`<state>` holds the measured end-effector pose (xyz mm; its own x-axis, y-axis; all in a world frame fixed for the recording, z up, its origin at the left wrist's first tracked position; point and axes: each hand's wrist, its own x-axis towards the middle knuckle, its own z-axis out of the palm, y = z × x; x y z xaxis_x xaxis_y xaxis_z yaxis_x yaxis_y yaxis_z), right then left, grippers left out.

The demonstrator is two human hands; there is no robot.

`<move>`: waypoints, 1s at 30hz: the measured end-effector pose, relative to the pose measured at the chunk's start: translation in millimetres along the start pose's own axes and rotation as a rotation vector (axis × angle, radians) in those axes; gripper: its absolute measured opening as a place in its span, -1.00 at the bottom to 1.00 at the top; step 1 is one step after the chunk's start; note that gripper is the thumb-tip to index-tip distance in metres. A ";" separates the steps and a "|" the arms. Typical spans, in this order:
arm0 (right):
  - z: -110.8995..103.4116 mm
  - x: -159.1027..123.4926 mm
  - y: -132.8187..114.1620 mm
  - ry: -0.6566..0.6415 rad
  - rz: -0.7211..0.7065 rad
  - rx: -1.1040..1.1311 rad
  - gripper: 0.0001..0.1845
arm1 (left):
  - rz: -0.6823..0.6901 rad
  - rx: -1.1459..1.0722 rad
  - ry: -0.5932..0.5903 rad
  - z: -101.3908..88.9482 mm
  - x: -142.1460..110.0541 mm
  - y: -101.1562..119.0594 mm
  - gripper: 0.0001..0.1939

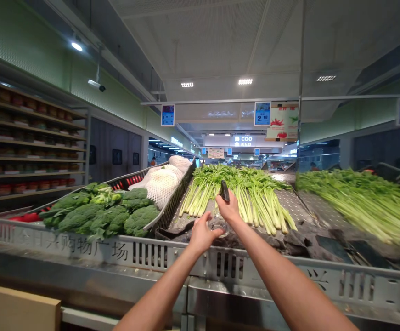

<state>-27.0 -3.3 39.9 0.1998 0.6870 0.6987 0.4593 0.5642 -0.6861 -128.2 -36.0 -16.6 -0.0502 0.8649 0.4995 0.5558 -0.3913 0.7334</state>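
Note:
My right hand is closed on the black head of what looks like a spray bottle, held over the front of the celery. Its clear body seems to show between my hands, though only faintly. My left hand is beside it, thumb and fingers apart and curved; whether it touches the clear body I cannot tell. The celery lies in a broad layer, leaves away from me and pale stalks towards me, on a dimpled metal shelf. Dark crumpled cloth lies along the shelf's front.
A grey slatted barrier runs along the front. To the left, a black crate side borders broccoli and net-wrapped white produce. A mirror panel reflects the celery on the right. Price signs hang above; jar shelves stand far left.

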 end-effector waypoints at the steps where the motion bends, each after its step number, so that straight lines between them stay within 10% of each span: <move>1: 2.7 -0.7 -1.3 -0.008 -0.001 -0.001 -0.79 | -0.005 0.005 -0.002 -2.3 -0.8 -1.1 -0.31; 30: 45.3 -4.6 -15.9 -0.201 0.027 0.012 -0.83 | -0.078 0.179 0.014 -39.2 -9.2 -16.6 -0.32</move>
<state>-74.4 5.3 38.4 0.0343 0.7786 0.6266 0.4457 0.5492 -0.7069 -169.5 -49.8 -15.3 -0.1094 0.8855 0.4515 0.6885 -0.2601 0.6769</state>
